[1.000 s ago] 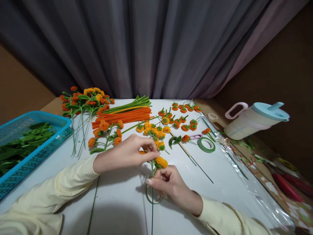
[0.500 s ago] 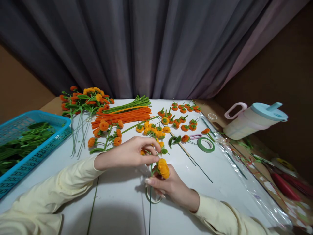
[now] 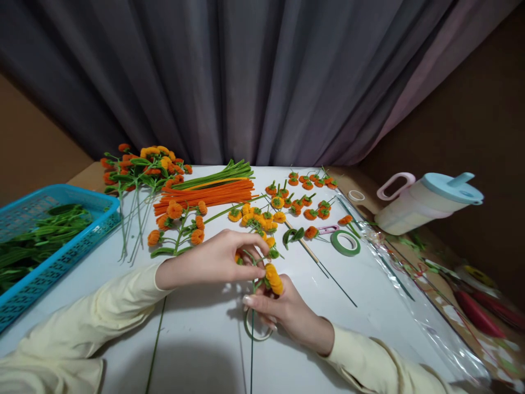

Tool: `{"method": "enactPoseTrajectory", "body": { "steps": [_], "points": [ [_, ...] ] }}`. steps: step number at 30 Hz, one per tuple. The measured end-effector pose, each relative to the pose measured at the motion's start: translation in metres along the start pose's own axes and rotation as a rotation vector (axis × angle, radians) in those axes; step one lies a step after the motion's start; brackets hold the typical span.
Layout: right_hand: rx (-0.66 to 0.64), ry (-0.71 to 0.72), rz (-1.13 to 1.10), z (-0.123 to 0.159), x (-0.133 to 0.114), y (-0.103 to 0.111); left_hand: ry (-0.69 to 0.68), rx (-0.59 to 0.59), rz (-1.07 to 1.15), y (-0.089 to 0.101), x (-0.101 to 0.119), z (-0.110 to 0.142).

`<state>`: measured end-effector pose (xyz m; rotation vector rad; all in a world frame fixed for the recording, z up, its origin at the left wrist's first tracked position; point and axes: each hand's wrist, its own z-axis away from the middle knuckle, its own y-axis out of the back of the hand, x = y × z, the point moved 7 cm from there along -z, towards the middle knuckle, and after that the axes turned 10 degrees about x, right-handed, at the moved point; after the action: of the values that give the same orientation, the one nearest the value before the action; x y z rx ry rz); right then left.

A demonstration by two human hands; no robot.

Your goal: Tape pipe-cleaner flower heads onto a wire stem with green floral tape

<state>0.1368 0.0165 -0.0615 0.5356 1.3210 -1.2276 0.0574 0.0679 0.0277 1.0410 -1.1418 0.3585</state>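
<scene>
Over the middle of the table, my right hand point(image 3: 287, 314) pinches a thin dark green wire stem point(image 3: 251, 355), which runs down toward the table's front. My left hand point(image 3: 223, 257) reaches in from the left, its thumb and fingertips closed on a fuzzy yellow pipe-cleaner flower point(image 3: 274, 279) beside that stem. Green stalks show between the two hands; fingers partly hide where they join. Just under my right hand is a roll of green floral tape point(image 3: 247, 328), partly covered by the fingers. Yellow flower heads point(image 3: 258, 219) lie right behind my left hand.
A blue basket point(image 3: 109, 219) of green leaves stands left. Behind are finished flower stems point(image 3: 143, 169) and orange pipe cleaners point(image 3: 205, 196). Orange flower heads point(image 3: 309, 214), another tape roll point(image 3: 337, 247), a tumbler point(image 3: 422, 205) and red-handled pliers point(image 3: 478, 314) lie to the right.
The yellow flower has turned slightly, tipping more to its side between my hands. My left fingertips have shifted a little on it; my right hand has stayed nearly in place.
</scene>
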Motion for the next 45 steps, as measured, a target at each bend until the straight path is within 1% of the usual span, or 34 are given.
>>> {"method": "enactPoseTrajectory", "body": {
  "steps": [2, 7, 11, 13, 15, 19, 22, 26, 27, 28, 31, 32, 37, 41, 45],
  "points": [
    [-0.001, 0.007, 0.002, 0.001, 0.000, 0.000, -0.046, 0.014, -0.062, 0.003, 0.004, 0.001],
    [0.000, 0.001, -0.002, 0.000, 0.000, 0.000, -0.011, -0.013, -0.053, 0.002, 0.003, 0.002],
    [0.020, 0.026, 0.048, 0.000, -0.004, 0.000, -0.065, 0.043, -0.048, 0.001, 0.002, 0.001],
    [0.032, 0.035, 0.066, 0.000, -0.004, -0.001, -0.061, 0.067, -0.034, 0.001, 0.001, 0.001],
    [0.032, 0.026, 0.039, 0.000, -0.002, -0.002, -0.025, 0.069, -0.024, 0.000, -0.001, 0.000],
    [0.029, -0.033, -0.101, -0.002, 0.006, -0.004, 0.057, 0.024, -0.024, -0.003, -0.005, 0.000],
    [0.022, -0.062, -0.144, -0.003, 0.008, -0.004, 0.052, 0.005, -0.044, -0.003, -0.005, -0.001],
    [-0.003, -0.067, -0.139, -0.003, 0.005, -0.004, -0.002, 0.060, -0.066, 0.003, -0.006, -0.003],
    [-0.011, -0.069, -0.130, -0.003, 0.004, -0.004, 0.002, 0.059, -0.073, 0.003, -0.007, -0.004],
    [-0.016, -0.069, -0.119, -0.003, 0.004, -0.004, 0.024, 0.036, -0.073, 0.003, -0.009, -0.004],
    [-0.023, -0.068, -0.097, -0.004, 0.005, -0.003, 0.118, -0.084, -0.047, -0.002, -0.014, -0.003],
    [-0.024, -0.069, -0.093, -0.004, 0.005, -0.002, 0.125, -0.102, -0.049, -0.002, -0.014, -0.003],
    [-0.056, -0.071, -0.086, -0.007, 0.007, -0.001, 0.066, -0.083, -0.149, 0.003, -0.007, -0.001],
    [-0.071, -0.085, -0.074, -0.009, 0.008, 0.000, 0.074, -0.083, -0.140, 0.001, -0.011, 0.001],
    [-0.097, -0.075, -0.045, -0.009, 0.006, 0.001, 0.016, -0.051, -0.179, 0.001, -0.010, 0.003]
  ]
}}
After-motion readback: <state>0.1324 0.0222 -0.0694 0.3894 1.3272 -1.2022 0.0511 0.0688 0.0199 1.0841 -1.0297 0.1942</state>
